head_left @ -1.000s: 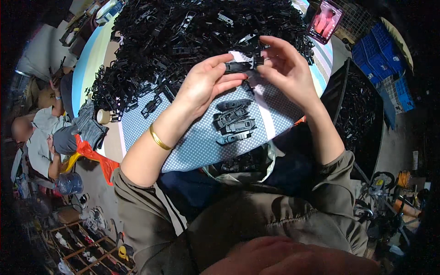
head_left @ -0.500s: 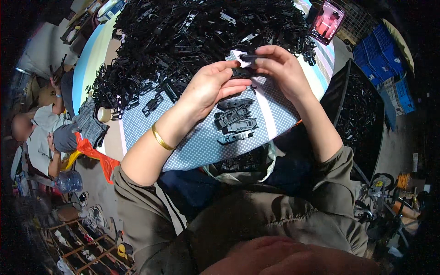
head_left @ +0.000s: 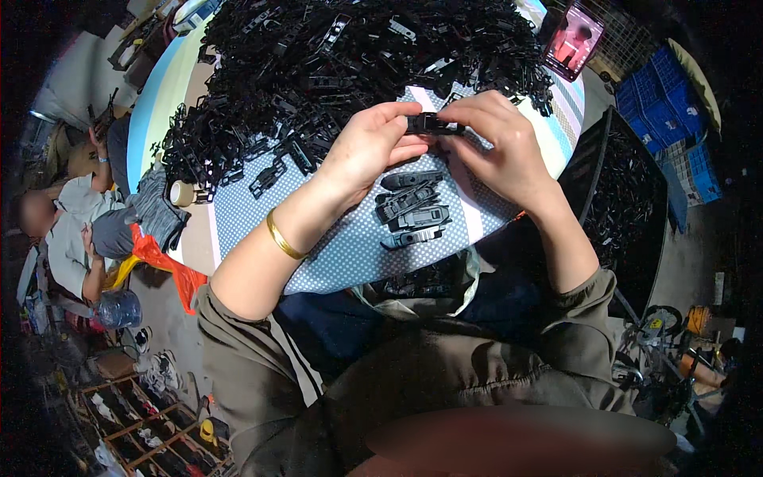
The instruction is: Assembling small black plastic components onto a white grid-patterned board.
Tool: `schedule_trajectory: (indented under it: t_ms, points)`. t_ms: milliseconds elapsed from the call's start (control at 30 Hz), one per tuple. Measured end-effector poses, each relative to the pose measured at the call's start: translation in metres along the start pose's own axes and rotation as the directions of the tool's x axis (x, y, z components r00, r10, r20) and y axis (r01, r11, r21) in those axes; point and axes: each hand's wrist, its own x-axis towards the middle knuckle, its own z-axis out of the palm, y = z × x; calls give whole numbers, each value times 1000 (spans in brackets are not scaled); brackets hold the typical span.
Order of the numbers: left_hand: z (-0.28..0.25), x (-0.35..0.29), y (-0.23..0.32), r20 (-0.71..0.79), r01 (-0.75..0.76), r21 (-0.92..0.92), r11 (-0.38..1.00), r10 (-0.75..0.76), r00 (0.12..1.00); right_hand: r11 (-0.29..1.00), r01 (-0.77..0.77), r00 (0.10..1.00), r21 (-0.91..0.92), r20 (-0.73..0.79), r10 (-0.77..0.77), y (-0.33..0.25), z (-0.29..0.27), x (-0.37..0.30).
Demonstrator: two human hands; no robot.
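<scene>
Between my two hands is a small black plastic part [head_left: 429,123], held level over the table. My left hand [head_left: 372,143], with a gold bangle on its wrist, pinches the part's left end. The fingers of my right hand [head_left: 501,143] close on its right end, hiding some of it. Just below, on the dotted cloth, several similar long black parts [head_left: 413,208] lie side by side in a short stack. Beyond my hands spreads a large heap of loose black parts [head_left: 318,71].
A roll of tape [head_left: 182,194] and a phone [head_left: 571,41] with a lit screen stand at the table's edges. Below the near edge is a pale-rimmed bag [head_left: 470,286] of black parts. A black bin [head_left: 616,199] sits right, near blue crates [head_left: 656,95]. Another person [head_left: 71,238] sits left.
My right hand has come down, bringing a dark piece it held above onto the black part in my left hand. The left hand has barely moved.
</scene>
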Motion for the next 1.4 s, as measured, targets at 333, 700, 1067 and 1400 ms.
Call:
schedule_trajectory:
  t_ms: [333, 700, 1067, 1400]
  points:
    - [1, -1, -4, -8, -151, 163, 975, 155, 988, 981, 112, 992, -160, -40, -120, -10, 7, -4]
    - [-1, -3, 4, 117, -245, 127, 961, 231, 966, 653, -506, 856, 563, 237, 459, 6, 9, -9]
    - [-5, 0, 5, 242, -293, 409, 864, 207, 948, 804, -478, 877, 352, 139, 460, 63, -21, -2]
    - [-7, -4, 12, 304, -189, 727, 660, -63, 951, 784, -141, 966, -604, 88, 242, 83, -1, 4]
